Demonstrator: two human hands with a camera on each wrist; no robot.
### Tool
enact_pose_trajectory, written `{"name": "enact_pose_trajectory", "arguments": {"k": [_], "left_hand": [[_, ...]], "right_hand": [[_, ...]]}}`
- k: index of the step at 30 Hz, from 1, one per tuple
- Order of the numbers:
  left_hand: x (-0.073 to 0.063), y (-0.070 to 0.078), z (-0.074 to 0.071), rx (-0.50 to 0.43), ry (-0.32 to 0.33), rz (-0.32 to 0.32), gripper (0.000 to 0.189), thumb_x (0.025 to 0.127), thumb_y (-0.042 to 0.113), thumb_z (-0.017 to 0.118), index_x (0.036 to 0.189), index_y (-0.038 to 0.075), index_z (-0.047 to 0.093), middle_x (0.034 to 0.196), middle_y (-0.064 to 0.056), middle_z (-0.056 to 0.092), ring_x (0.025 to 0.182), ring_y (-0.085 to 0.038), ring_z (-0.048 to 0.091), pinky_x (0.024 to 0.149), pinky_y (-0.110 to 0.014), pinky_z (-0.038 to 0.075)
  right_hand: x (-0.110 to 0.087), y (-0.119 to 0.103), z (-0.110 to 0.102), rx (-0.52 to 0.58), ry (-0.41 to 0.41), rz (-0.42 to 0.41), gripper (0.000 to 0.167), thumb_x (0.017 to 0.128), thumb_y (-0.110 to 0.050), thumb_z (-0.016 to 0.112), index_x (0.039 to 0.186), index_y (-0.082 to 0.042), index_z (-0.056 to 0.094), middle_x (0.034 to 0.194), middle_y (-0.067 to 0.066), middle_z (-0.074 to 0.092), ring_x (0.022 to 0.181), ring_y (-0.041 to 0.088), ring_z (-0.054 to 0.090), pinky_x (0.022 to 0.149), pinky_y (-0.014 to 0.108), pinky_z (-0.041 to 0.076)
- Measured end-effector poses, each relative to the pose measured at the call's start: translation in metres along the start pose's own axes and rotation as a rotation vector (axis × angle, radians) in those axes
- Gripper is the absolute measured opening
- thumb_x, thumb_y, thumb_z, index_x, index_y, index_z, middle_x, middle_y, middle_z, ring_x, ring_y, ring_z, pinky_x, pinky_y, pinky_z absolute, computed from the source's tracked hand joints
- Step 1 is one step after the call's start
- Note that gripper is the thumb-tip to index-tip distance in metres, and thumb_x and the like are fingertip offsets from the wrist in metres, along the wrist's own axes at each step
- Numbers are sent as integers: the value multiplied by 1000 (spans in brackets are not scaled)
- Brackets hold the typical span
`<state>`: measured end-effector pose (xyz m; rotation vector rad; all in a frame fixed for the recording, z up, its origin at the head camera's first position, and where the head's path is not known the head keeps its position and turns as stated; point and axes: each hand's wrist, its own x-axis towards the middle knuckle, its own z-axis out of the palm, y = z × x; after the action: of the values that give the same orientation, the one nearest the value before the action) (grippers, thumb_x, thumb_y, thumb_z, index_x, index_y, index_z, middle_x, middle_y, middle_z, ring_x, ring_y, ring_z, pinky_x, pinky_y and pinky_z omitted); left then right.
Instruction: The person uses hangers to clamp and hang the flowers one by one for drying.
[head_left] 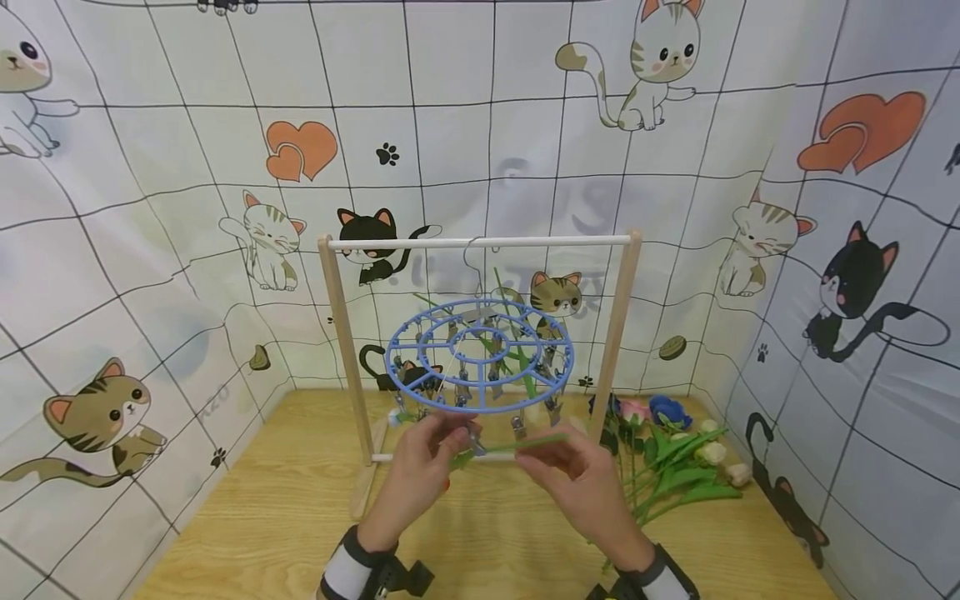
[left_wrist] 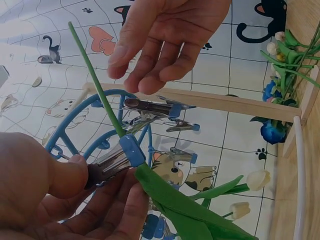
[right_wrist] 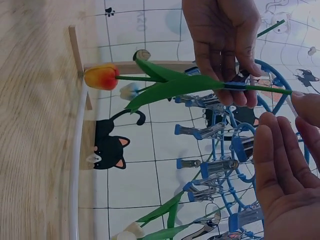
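While within clip (left_wrist: 120, 156), tulip stem (left_wrist: 96, 80)

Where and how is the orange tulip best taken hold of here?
Probably by the bare stem past the clip, pinched lightly from the side of the right hand. That stretch is thin, straight and leafless, pointing that way, while the broad leaves and bloom lie beyond the clip's other side.

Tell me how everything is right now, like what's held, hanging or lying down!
Left hand: pinching a clip
Orange tulip: head down, stem in the clip
Right hand: near the stem's end
Blue rack: hanging from white bar
Wooden frame: upright
Flower bunch: lying on table
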<state>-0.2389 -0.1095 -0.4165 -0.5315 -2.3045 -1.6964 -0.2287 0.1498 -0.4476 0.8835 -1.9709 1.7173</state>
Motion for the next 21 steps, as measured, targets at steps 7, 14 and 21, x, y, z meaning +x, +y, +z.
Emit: {"name": "enact_pose_trajectory", "arguments": {"k": [7,14,21], "left_hand": [[-1,1,-5,-34,2,-16,21,118,14,69,135,8,79,131,-12,86,125,-28,84,105,-22,66],[1,-3,-10,-68,-1,7,22,119,9,65,137,5,77,131,-13,85,126,-30,82,108,-25,66],[3,-6,-17,-100,1,23,24,120,5,61,139,5,75,130,-16,83,123,-25,81,109,-25,66]], "right_hand": [[-5,3,-7,-107,3,50,18,107,-3,83,123,-12,81,118,9,86,107,13,84,99,30,70],[-11,10,-14,-157,-3,62,23,107,-6,85,125,-19,81,120,2,83,110,19,82,103,29,69],[-17,16,-23,-190,4,86,21,107,-10,86,126,-17,81,122,4,84,110,23,80,100,26,68]]}}
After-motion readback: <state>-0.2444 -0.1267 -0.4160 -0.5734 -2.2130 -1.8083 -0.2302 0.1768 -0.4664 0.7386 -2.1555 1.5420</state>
